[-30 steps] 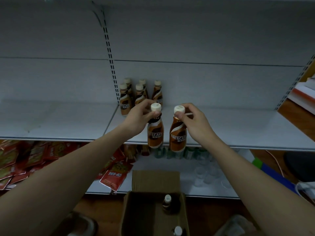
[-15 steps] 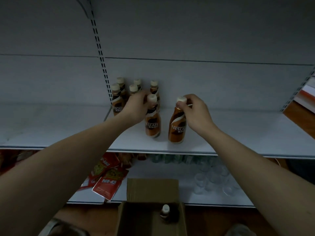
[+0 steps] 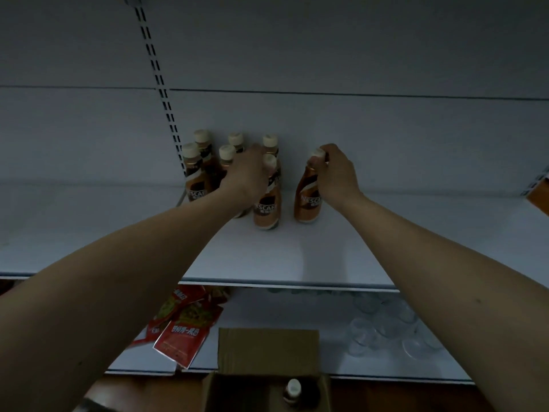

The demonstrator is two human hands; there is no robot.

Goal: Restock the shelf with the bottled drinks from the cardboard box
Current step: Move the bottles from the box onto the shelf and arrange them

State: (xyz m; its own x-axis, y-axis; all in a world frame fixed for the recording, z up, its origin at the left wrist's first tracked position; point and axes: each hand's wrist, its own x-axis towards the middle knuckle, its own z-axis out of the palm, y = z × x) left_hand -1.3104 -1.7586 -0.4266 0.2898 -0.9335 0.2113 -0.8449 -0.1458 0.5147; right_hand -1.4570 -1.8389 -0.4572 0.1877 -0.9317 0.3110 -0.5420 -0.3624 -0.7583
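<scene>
On the white shelf [image 3: 297, 257], my left hand [image 3: 248, 173] grips the neck of a brown coffee bottle [image 3: 266, 211] with a cream cap. My right hand [image 3: 337, 173] pinches the cap and neck of a second brown bottle [image 3: 307, 200] just to its right. Both bottles stand upright on the shelf, close together. Behind my left hand, several similar bottles [image 3: 194, 176] stand grouped against the back panel. An open cardboard box [image 3: 267, 352] sits below at the bottom edge, with one capped bottle [image 3: 292, 389] visible inside.
A slotted upright [image 3: 160, 93] runs down the back panel left of the bottles. The lower shelf holds red snack packets [image 3: 181, 331] at left and clear glass cups [image 3: 386, 325] at right. Bare shelf surface stretches right of the held bottles.
Both hands have carried their bottles farther back onto the shelf, toward the group at the rear, and the bottles now stand on the surface. The camera view has tilted up and closer.
</scene>
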